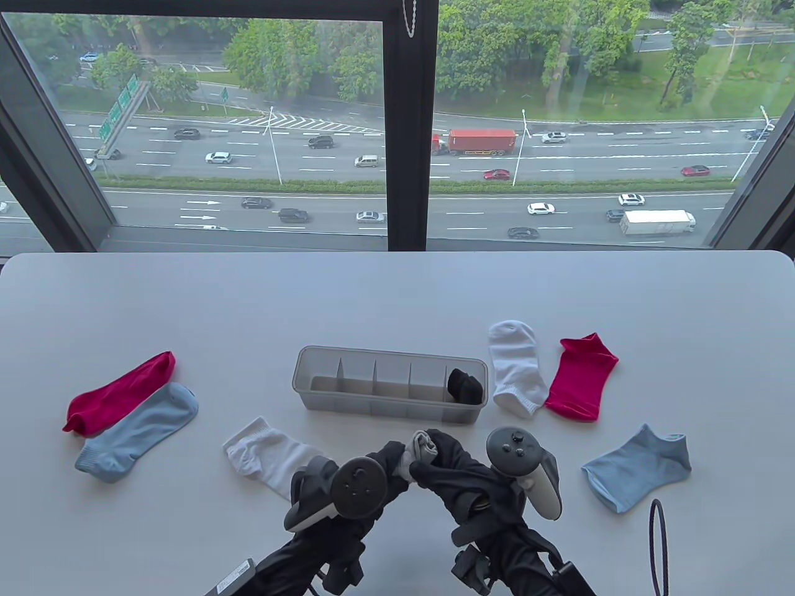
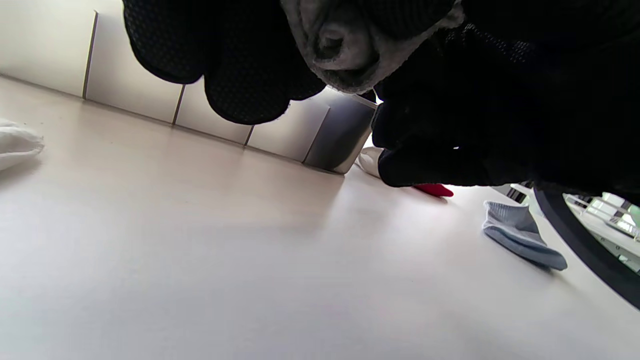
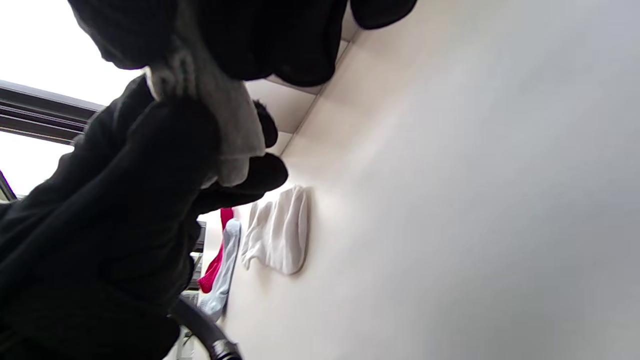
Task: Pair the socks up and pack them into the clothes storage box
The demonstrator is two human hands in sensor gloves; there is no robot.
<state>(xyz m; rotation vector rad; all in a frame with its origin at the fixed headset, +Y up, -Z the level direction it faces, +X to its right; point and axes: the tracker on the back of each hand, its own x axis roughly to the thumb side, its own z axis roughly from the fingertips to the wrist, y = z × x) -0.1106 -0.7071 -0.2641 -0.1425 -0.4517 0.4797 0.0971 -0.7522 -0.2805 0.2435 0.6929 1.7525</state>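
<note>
We've got both hands bunched together right in front of the storage box (image 1: 323, 397), working on a rolled-up grey sock bundle (image 1: 421, 448). Our left hand (image 1: 372, 478) has its fingers curled onto the bundle from the left, and our right hand (image 1: 453, 475) is wrapped over it from the right, so it's gripped between the two, up off the table (image 1: 186, 298).

The box has dividers, and a black sock bundle (image 1: 464, 385) sits in its far right compartment. The other compartments we can see look bare.

Loose socks all around: a red sock (image 1: 118, 392) partly overlapping a light blue sock (image 1: 138, 433) on the left, a white sock (image 1: 264, 454) just beside our left hand. Right of the box, a second white sock (image 1: 517, 367) and a second red sock (image 1: 581, 379) lie side by side, and a second light blue sock (image 1: 636, 467) lies nearer us.
</note>
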